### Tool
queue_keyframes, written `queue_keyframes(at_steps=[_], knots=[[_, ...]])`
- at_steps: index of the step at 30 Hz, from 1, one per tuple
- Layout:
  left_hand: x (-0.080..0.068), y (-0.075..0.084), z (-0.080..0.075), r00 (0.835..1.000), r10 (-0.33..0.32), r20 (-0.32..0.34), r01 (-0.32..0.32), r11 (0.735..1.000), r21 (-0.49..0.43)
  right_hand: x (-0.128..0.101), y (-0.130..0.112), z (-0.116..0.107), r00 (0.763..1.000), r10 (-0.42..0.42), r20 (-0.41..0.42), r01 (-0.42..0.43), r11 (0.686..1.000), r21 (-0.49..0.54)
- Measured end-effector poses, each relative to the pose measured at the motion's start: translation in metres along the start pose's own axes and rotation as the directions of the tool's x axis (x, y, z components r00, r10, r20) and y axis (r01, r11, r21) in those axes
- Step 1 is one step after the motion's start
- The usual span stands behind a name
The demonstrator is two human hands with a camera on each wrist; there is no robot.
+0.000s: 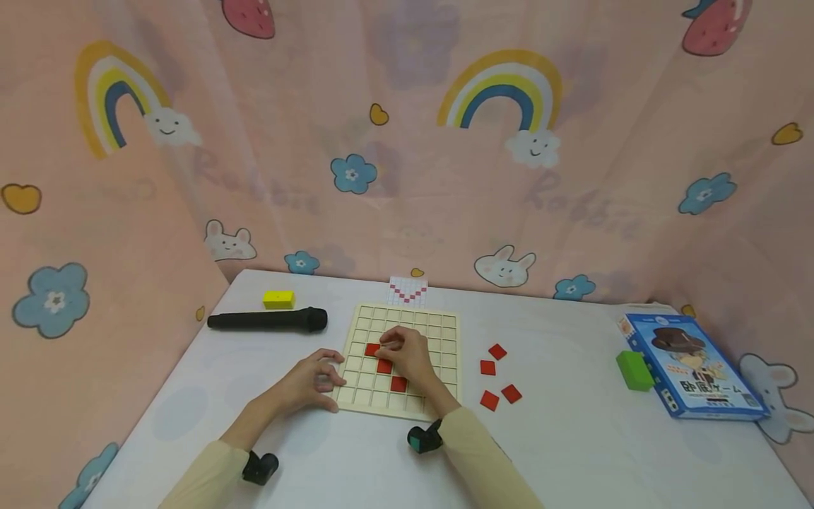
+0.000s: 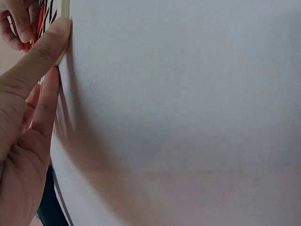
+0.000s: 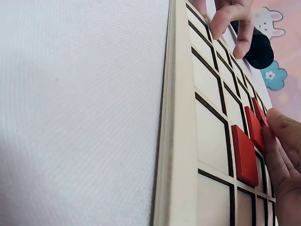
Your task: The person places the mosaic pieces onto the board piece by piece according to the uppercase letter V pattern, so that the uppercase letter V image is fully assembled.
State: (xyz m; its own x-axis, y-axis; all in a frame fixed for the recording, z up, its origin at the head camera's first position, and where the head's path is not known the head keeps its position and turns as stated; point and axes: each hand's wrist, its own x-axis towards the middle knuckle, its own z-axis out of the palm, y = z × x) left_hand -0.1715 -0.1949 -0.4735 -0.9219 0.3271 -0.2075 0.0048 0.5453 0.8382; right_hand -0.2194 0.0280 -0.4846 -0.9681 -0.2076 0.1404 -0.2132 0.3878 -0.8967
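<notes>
While my left hand (image 1: 316, 382) rests on the bench (image 1: 572, 452) against the left edge of the pale wooden grid board (image 1: 445, 332), its fingers are loosely curled with the thumb pressed to the board's rim, gripping nothing. Farthest left lie a black cylindrical microphone (image 1: 267, 320) and, just behind it, a small yellow block (image 1: 278, 300). On the board my right hand (image 1: 407, 355) is curled over the cells, its fingertips pinching a flat red square tile (image 1: 372, 349) at the upper left of a diagonal run; two more red tiles (image 1: 384, 366) sit in the cells just below and to the right, the last (image 1: 398, 384) partly covered by my palm. Whether another tile lies under that hand I cannot tell. My right wrist view shows the tiles edge-on, so their faces are hard to read, and my left wrist view is mostly blank white cloth. Behind the board a small white card with a red checked V pattern (image 1: 408, 290) stands against the backdrop. Right of the board four loose red tiles (image 1: 497, 351) lie scattered. Further right a green block (image 1: 634, 370) touches a blue printed game box (image 1: 693, 367); its lettering is too small to make out. White cloth covers the bench, and a pink curtain with rainbows, flowers and rabbits (image 1: 407, 141) encloses it on three sides.
</notes>
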Motion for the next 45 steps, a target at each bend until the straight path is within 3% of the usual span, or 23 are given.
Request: queue_keyframes(at_steps=[10,18,28,35,40,45], knots=[[0.000,0.002,0.001,1.000,-0.015,-0.014,0.015,1.000,0.009,0.001,0.000,-0.002,0.999,0.024,0.024,-0.025,0.997,0.075],[0.000,0.003,0.002,1.000,-0.011,-0.017,0.011,1.000,0.004,-0.003,0.003,-0.020,0.999,0.035,-0.011,-0.035,0.997,0.075],[0.001,0.001,0.002,1.000,-0.010,-0.001,0.010,1.000,0.005,-0.024,0.018,-0.064,0.997,0.049,-0.055,-0.047,0.998,0.051],[0.001,0.000,0.000,1.000,0.014,-0.002,-0.014,1.000,0.016,-0.038,0.030,-0.107,0.996,0.079,0.052,-0.085,0.989,0.124],[0.002,-0.001,0.000,1.000,0.008,-0.009,-0.008,1.000,0.023,-0.058,0.038,-0.134,0.990,0.130,0.064,-0.134,0.989,0.066],[0.001,-0.001,0.001,1.000,0.001,-0.005,-0.001,1.000,0.012,-0.080,0.045,-0.159,0.986,0.164,0.017,-0.164,0.986,0.032]])
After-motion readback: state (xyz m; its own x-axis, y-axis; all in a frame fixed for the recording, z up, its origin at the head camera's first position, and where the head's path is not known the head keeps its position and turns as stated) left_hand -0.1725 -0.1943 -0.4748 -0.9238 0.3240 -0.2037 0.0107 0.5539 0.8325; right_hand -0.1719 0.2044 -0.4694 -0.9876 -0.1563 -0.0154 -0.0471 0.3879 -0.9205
